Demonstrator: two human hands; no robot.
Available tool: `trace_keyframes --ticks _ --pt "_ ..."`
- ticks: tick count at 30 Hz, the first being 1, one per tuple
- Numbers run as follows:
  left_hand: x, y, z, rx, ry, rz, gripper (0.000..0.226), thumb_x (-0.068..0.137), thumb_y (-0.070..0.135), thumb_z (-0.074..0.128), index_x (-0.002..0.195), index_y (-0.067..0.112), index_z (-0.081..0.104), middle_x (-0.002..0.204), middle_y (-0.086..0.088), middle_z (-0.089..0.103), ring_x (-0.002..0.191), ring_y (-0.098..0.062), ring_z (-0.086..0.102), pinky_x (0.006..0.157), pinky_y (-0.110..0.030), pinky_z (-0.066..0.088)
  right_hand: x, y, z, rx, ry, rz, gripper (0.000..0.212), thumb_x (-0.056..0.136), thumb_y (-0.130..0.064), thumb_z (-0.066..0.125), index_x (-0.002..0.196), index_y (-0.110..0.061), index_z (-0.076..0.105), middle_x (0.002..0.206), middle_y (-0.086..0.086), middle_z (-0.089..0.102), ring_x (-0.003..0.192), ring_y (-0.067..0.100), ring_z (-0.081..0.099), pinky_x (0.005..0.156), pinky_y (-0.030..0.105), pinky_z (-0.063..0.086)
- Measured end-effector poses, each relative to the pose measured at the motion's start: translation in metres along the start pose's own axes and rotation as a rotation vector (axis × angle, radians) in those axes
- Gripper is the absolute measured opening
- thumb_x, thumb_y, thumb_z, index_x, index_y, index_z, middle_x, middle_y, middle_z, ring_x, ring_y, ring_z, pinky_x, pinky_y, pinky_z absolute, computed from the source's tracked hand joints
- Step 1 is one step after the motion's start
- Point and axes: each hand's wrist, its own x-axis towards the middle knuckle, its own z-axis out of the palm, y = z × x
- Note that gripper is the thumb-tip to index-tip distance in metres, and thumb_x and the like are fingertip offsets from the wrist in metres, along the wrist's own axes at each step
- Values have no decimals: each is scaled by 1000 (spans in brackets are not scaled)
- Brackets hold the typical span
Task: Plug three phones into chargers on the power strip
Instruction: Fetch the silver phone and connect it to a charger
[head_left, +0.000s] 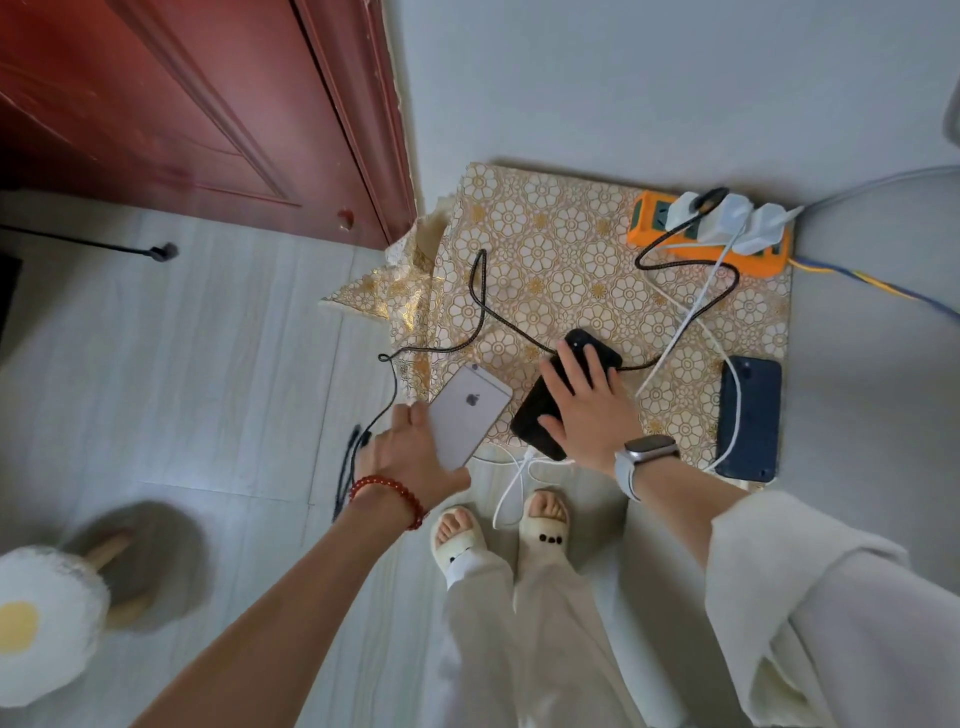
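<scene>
An orange power strip (654, 218) with white chargers (727, 221) lies at the far right corner of a gold-patterned table (561, 249). My left hand (410, 457) grips the near end of a silver phone (470, 410), back up, at the table's near edge. My right hand (587, 405) rests flat on a black phone (582, 358), fingers spread. A dark blue phone (758, 415) lies at the right with a white cable (696, 306) running to its near end. A black braided cable (480, 291) snakes from the strip across the table toward my left hand.
A red-brown door (182, 114) stands at the upper left and a grey wall behind the table. My slippered feet (498, 530) stand just in front of the table. A stool with an egg-shaped cushion (36, 618) sits at the lower left. White cable loops (511, 488) hang near my feet.
</scene>
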Motion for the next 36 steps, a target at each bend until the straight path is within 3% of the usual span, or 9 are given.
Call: trace_keyframes --ticks 5,8,11,15,21,24,27,31,36 --pt "20 28 16 -153 164 -22 69 67 47 63 119 9 38 116 -7 40 109 -25 43 77 -37 47 11 20 -7 -59 247 19 59 92 -33 43 142 -6 25 153 11 23 140 33 21 110 57 25" --pt "32 45 20 -205 260 -35 69 71 49 60 120 7 37 116 -10 39 111 -27 40 77 -38 48 25 39 -22 -59 214 53 55 94 -28 40 140 -4 23 150 15 24 139 32 21 107 52 32" --pt "45 52 26 -187 310 -78 74 74 55 56 123 4 36 118 -13 40 112 -30 40 86 -40 44 35 46 -29 -119 232 18 45 94 -27 42 133 -6 33 136 16 41 123 33 42 80 44 51" --pt "52 53 36 -150 341 -97 73 73 48 60 124 2 36 117 -16 42 108 -32 41 90 -39 39 38 47 -28 -73 299 -25 35 93 -14 45 127 -5 43 115 18 55 97 35 55 57 38 47" --pt "70 58 27 -139 383 -79 72 73 46 61 124 0 37 116 -18 43 105 -34 41 90 -42 40 55 58 -47 190 483 194 22 92 -7 42 103 2 59 98 21 58 80 37 60 56 36 44" --pt "86 62 13 -151 410 -82 82 72 47 62 131 0 31 119 -20 41 110 -36 39 92 -44 38 69 53 -67 426 565 386 26 96 -10 35 113 2 50 94 23 62 82 39 60 55 34 34" --pt "98 60 -3 -176 454 -114 91 71 51 63 136 1 24 121 -21 40 112 -36 38 94 -46 38 74 40 -79 594 699 374 26 98 -15 31 113 2 45 75 18 58 62 31 52 48 31 28" --pt "89 58 -6 -248 519 -121 88 71 47 64 137 2 25 120 -21 40 111 -36 38 94 -46 38 79 27 -76 849 889 309 22 98 -16 32 105 0 45 55 -1 43 53 35 53 46 45 47" --pt "65 57 24 -119 369 53 81 70 44 62 134 7 29 114 -16 43 104 -33 42 87 -42 41 74 38 -65 99 610 221 18 90 -13 50 94 -5 66 85 13 63 82 33 57 64 37 42"
